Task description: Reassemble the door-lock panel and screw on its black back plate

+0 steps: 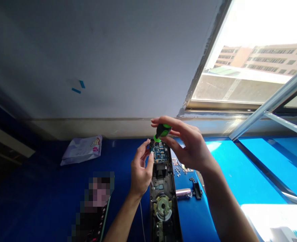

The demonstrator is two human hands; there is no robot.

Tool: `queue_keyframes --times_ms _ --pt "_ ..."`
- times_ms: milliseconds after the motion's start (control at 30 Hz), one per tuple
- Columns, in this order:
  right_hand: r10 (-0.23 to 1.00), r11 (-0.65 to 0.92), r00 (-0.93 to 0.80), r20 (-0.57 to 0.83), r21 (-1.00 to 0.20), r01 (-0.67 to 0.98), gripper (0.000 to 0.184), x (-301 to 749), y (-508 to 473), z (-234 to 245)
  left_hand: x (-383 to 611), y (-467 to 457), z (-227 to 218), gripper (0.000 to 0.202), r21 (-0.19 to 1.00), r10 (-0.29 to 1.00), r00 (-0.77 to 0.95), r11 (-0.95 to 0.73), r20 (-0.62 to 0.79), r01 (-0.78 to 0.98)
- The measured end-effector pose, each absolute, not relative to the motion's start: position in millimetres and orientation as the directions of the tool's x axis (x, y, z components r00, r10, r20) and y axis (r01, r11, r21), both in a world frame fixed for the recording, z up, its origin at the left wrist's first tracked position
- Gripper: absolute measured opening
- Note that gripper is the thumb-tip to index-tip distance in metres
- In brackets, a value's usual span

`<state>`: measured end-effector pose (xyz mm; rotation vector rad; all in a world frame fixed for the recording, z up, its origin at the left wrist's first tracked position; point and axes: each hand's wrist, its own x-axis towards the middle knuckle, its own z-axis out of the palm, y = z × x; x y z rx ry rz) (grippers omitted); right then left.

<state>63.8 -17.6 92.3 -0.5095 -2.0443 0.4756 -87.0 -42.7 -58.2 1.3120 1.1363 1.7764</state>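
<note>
The right hand [190, 144] has its thumb and fingers closed around the handle of a green-and-black screwdriver [163, 130], whose thin shaft slants down from the grip towards the far left corner of the circuit board [160, 156]. That board lies just below the grip, at the far end of an opened black casing [168, 184]; whether the tip sits in a screw head is too small to tell. The left hand [142, 171], to the left of that grip, is half curled, thumb at the board's left edge and fingertips by the casing's edge; I cannot tell whether it pinches the wall or merely rests there. With the shaft tilted, the tip could skid out of a screw and scratch the board or jab the left thumb close beside it. Uneven pressure from above could also rock the casing if the left hand is only lightly placed. Nearer the wearer than the grip, the round speaker driver [163, 207] lies exposed, so a dropped screwdriver might strike it. The loose small metal parts [177, 170], below the right wrist, could scatter if that forearm dips, and the pale cable [142, 222] running past the left wrist could snag and tug.
</note>
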Motion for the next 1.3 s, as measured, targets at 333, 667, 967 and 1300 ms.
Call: queue_keyframes --times_ms 333,667,967,1300 --pt "0.526 0.85 -0.407 0.747 -0.477 0.223 0.034 62.7 -20.8 88.5 -89.3 -40.0 -56.2 0.042 0.901 0.868 -0.258 -0.433 0.424 0.022" --pt "0.516 0.836 0.167 0.84 -0.537 0.116 0.047 99.1 -33.0 61.8 -97.4 -33.3 -51.3 0.042 0.899 0.882 -0.178 -0.418 0.436 0.128" --pt "0.683 0.624 0.222 0.696 -0.714 0.316 0.049 149.7 -47.2 15.1 -103.9 -30.8 -38.6 0.049 0.903 0.908 -0.127 -0.366 0.4 0.225" --pt "0.778 0.534 0.174 0.604 -0.781 0.324 0.042 137.4 -48.2 -33.1 -75.6 -63.1 -9.4 0.027 0.431 0.652 0.195 -0.666 0.733 0.608"
